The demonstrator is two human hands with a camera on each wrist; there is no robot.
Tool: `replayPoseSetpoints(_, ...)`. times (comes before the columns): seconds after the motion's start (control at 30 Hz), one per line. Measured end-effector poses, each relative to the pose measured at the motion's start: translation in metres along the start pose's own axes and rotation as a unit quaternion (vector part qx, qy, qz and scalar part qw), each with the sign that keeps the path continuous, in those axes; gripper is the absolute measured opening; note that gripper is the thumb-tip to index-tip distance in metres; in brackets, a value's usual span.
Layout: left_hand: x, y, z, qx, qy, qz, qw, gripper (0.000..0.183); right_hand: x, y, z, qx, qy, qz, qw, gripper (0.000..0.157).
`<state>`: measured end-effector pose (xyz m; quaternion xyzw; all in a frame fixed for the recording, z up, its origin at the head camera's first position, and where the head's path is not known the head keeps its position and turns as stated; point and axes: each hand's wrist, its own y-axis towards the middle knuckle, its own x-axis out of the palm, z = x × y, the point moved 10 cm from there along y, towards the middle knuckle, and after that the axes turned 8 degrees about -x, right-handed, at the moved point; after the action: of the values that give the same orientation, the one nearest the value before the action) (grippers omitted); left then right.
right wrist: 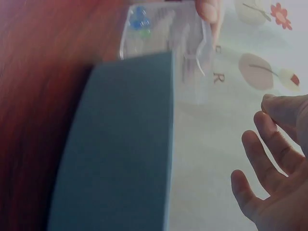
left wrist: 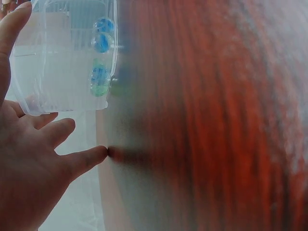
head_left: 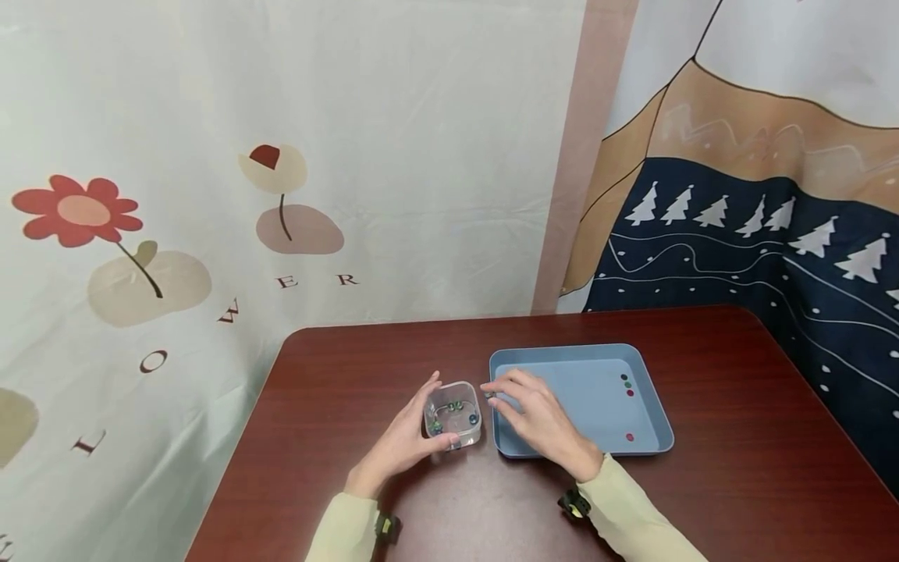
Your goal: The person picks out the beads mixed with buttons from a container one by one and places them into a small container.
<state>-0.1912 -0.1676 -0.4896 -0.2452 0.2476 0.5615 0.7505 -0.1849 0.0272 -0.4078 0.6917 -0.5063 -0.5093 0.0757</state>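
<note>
My left hand (head_left: 407, 441) holds a small clear plastic box (head_left: 453, 441) on the table, thumb on the near side and fingers round the far left side. Several glass marbles (head_left: 474, 419), blue and green, lie on its bottom; in the left wrist view, blue marbles (left wrist: 102, 42) show through the wall. Just right of the box, above the left rim of the blue tray (head_left: 576, 449), is my right hand (head_left: 537, 414). Its thumb and forefinger pinch a small glassy marble (head_left: 489, 395). In the right wrist view the fingers (right wrist: 260, 159) hide that marble.
Inside the tray, toward its right end, lie small green pieces (head_left: 624, 377) and red pieces (head_left: 629, 437). The brown table (head_left: 337, 390) has its back edge against a printed curtain (head_left: 421, 156).
</note>
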Motion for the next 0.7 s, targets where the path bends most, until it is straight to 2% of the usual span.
replayPoseSetpoints(0.13,0.000,0.000,0.002,0.003,-0.001,-0.004,1.0000,0.100,0.011,0.004,-0.011,-0.042,-0.009,-0.001,0.999,0.028)
replayPoseSetpoints(0.27,0.001,-0.001,0.005,0.005,0.000,-0.007,1.0000,0.100,0.020,0.007,-0.015,-0.056,-0.019,-0.009,0.998,0.026)
replayPoseSetpoints(0.7,0.002,-0.003,0.005,0.010,0.008,-0.006,0.9999,0.101,0.040,0.007,-0.010,-0.028,-0.043,-0.051,0.997,0.023)
